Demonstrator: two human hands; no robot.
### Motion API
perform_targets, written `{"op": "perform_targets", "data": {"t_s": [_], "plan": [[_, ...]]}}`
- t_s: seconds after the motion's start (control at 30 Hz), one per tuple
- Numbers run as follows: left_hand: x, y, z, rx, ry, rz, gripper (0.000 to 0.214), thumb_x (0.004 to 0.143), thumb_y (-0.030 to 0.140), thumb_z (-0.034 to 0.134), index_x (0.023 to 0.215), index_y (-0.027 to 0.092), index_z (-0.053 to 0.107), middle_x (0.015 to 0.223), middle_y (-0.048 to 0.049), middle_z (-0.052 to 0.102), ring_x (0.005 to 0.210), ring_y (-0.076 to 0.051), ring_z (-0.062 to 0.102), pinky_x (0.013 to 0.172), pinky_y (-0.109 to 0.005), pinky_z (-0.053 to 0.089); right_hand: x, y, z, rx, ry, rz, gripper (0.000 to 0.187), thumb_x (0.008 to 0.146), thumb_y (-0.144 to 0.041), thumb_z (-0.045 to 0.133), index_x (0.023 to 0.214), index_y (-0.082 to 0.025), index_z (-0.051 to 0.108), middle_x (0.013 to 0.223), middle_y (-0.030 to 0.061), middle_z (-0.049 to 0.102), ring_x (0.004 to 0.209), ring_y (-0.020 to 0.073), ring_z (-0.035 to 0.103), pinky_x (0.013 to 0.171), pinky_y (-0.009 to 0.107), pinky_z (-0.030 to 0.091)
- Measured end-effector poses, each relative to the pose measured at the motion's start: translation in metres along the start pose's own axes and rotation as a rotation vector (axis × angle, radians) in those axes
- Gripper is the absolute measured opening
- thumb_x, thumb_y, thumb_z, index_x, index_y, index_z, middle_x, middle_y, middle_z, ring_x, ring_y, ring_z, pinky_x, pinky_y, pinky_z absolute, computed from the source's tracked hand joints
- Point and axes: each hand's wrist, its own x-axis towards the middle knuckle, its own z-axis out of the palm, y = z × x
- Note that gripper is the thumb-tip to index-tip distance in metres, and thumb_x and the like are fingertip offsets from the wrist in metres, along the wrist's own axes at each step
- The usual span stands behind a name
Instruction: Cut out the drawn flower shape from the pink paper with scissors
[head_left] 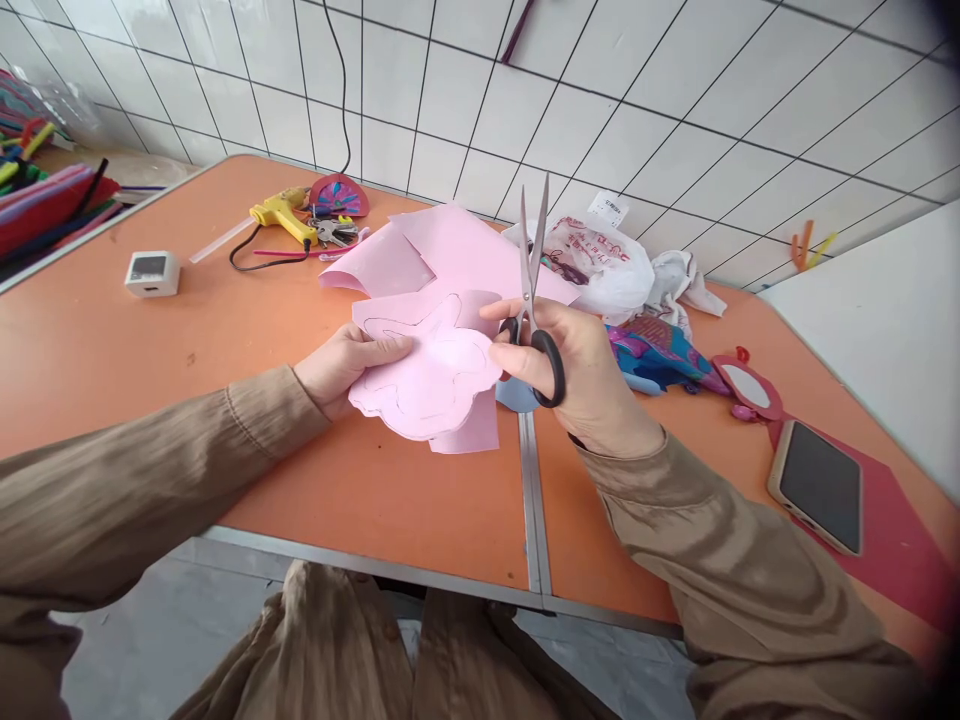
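Note:
My left hand (pixel 341 368) pinches the left edge of a pink sheet (pixel 431 375), thumb on top. Curved pencil lines run over that sheet, and its lower edge is cut in a wavy outline. In my right hand (pixel 581 370) is a pair of scissors (pixel 534 270) with black handles, the narrow-spread blades pointing up and away from the sheet. The thumb and fingers of this hand also touch the sheet's right edge. Behind lies a larger pink sheet (pixel 480 245), partly curled over.
A yellow glue gun (pixel 283 215), a small white box (pixel 152 273) and keys (pixel 335 233) lie at the left. To the right are a white plastic bag (pixel 600 265), a colourful fish-like craft (pixel 660 355) and a phone (pixel 817 485) on red sheet material (pixel 900 530). A tiled wall borders the table.

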Motion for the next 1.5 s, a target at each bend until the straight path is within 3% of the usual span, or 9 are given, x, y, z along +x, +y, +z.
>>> {"op": "perform_targets", "data": {"t_s": [0.2,0.33,0.57,0.63,0.87,1.03,1.27,1.4,1.5], "plan": [[0.003,0.003,0.002,-0.038,0.105,-0.048,0.006,0.073,0.013,0.077,0.071,0.008,0.075,0.063,-0.0082,0.074,0.053,-0.016,0.068,0.053,-0.024,0.057,-0.002,-0.009,-0.008,0.031,0.024,-0.009,0.027,0.076,-0.035,0.071,0.097,-0.019,0.067,0.062,-0.0033,0.061,0.055,0.0125,0.059,0.055,0.027,0.046],[0.000,0.004,0.005,-0.064,0.109,0.003,0.012,0.068,0.016,0.082,0.075,0.007,0.077,0.065,-0.0092,0.076,0.052,-0.018,0.069,0.052,-0.025,0.059,-0.004,-0.015,-0.015,0.136,-0.024,-0.007,0.033,0.080,-0.046,0.071,0.098,-0.018,0.066,0.068,0.0013,0.067,0.056,0.0137,0.061,0.054,0.027,0.048],[-0.003,0.008,0.007,-0.157,0.139,0.075,0.028,0.054,0.017,0.092,0.076,0.008,0.079,0.068,-0.0086,0.077,0.054,-0.018,0.071,0.049,-0.020,0.058,-0.002,0.001,-0.019,0.255,-0.523,-0.017,0.063,0.080,-0.071,0.063,0.107,-0.014,0.064,0.077,0.0074,0.070,0.060,0.0166,0.065,0.056,0.030,0.051],[-0.002,0.008,0.007,-0.140,0.149,0.120,0.031,0.050,0.019,0.094,0.075,0.009,0.078,0.064,-0.0074,0.076,0.052,-0.017,0.069,0.049,-0.021,0.058,-0.001,0.003,-0.020,0.248,-0.571,0.002,0.066,0.078,-0.072,0.064,0.108,-0.014,0.063,0.076,0.0077,0.071,0.061,0.0170,0.066,0.057,0.030,0.052],[0.001,-0.005,0.002,0.060,0.162,0.344,0.034,0.060,0.035,0.093,0.081,0.013,0.077,0.074,-0.0065,0.078,0.065,-0.020,0.072,0.056,-0.025,0.059,0.000,0.003,-0.015,0.151,-0.293,0.078,0.052,0.079,-0.066,0.067,0.097,-0.018,0.064,0.079,0.0065,0.071,0.064,0.0170,0.065,0.058,0.030,0.051],[0.004,-0.013,-0.004,0.175,0.184,0.435,0.034,0.069,0.039,0.087,0.091,0.015,0.076,0.089,-0.0082,0.080,0.082,-0.025,0.074,0.068,-0.029,0.060,0.002,0.012,0.003,0.158,-0.075,0.071,0.043,0.076,-0.056,0.075,0.086,-0.017,0.062,0.063,-0.0005,0.064,0.055,0.0131,0.060,0.051,0.025,0.045],[0.004,-0.015,-0.004,0.240,0.209,0.405,0.038,0.072,0.040,0.082,0.098,0.014,0.073,0.094,-0.0097,0.079,0.091,-0.030,0.073,0.077,-0.038,0.061,-0.004,0.011,0.016,0.146,-0.115,0.073,0.038,0.075,-0.045,0.078,0.066,-0.016,0.056,0.056,-0.0021,0.058,0.053,0.0097,0.054,0.050,0.023,0.040],[0.004,-0.014,-0.001,0.208,0.265,0.415,0.035,0.071,0.035,0.082,0.096,0.014,0.073,0.093,-0.0095,0.078,0.092,-0.030,0.073,0.075,-0.035,0.060,-0.003,0.012,0.012,0.113,-0.112,0.066,0.036,0.077,-0.046,0.076,0.070,-0.016,0.058,0.060,0.0001,0.062,0.056,0.0118,0.059,0.053,0.024,0.044],[0.006,-0.008,0.001,0.134,0.351,0.390,0.029,0.069,0.028,0.082,0.092,0.013,0.073,0.088,-0.0088,0.077,0.089,-0.029,0.072,0.072,-0.033,0.060,0.000,0.012,0.001,0.033,-0.103,0.093,0.039,0.074,-0.048,0.077,0.089,-0.017,0.060,0.065,0.0004,0.065,0.057,0.0139,0.062,0.052,0.025,0.044]]}}
